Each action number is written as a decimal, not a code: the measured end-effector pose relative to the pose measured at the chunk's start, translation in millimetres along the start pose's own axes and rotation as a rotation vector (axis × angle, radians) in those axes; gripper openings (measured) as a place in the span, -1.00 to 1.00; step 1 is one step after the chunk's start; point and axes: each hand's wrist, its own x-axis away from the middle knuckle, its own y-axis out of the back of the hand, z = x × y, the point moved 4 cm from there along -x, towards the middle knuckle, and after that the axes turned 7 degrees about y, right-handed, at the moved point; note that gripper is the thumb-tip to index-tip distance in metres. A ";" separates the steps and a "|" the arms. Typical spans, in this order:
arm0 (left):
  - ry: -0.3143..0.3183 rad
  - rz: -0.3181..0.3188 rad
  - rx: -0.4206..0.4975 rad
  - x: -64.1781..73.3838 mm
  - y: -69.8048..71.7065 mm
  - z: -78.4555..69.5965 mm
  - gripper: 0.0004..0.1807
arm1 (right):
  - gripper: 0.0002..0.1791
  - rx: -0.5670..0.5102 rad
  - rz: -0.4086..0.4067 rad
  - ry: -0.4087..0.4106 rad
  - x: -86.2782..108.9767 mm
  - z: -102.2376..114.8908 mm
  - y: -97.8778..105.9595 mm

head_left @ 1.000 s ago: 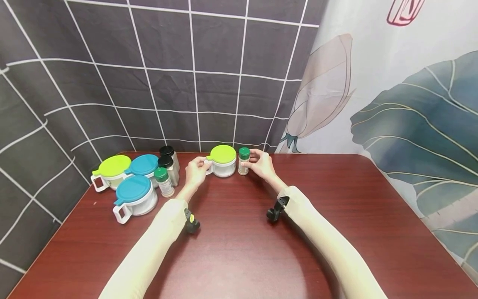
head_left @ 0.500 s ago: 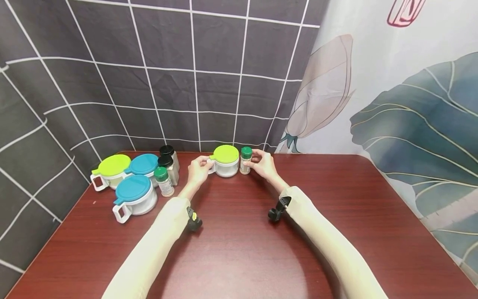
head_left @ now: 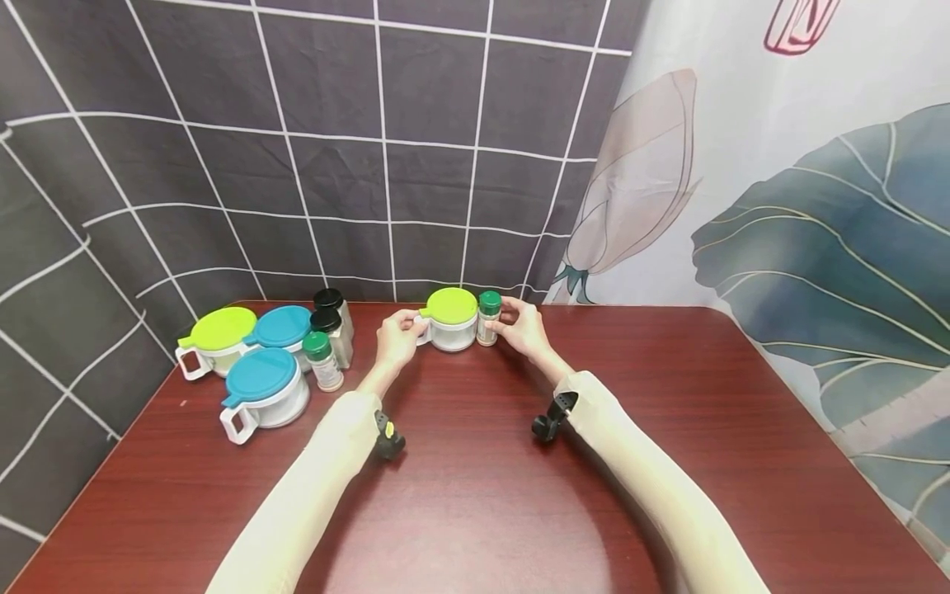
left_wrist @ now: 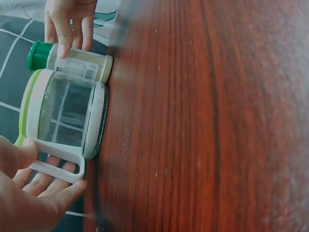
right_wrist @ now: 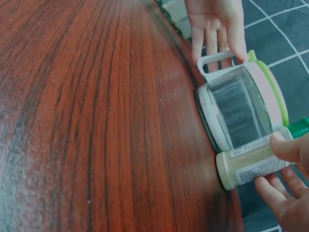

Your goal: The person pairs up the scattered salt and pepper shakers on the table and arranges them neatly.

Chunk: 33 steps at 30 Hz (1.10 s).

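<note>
pinching the handle [left_wrist: 59, 173] of a lime-lidded jar [head_left: 453, 334] is the left hand [head_left: 397, 340]; the right hand [head_left: 525, 332] clasps a green-capped bottle [right_wrist: 255, 162] (upright, beside the jar).

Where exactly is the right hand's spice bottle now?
In the head view, the green-capped spice bottle stands at the back of the table, just right of the lime-lidded jar, in the right hand.
</note>
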 end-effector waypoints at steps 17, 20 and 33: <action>0.002 -0.010 -0.069 3.4 -4.4 -2.4 -0.71 | -0.44 -0.010 -0.017 -0.042 1.9 1.2 -0.1; 0.006 -0.017 -0.079 4.7 -4.9 -2.8 -0.69 | -0.44 -0.005 -0.027 -0.036 3.0 0.9 -0.7; 0.020 -0.084 -0.078 8.2 -4.1 -4.3 -0.66 | -0.44 0.010 -0.074 -0.010 8.0 0.1 -1.5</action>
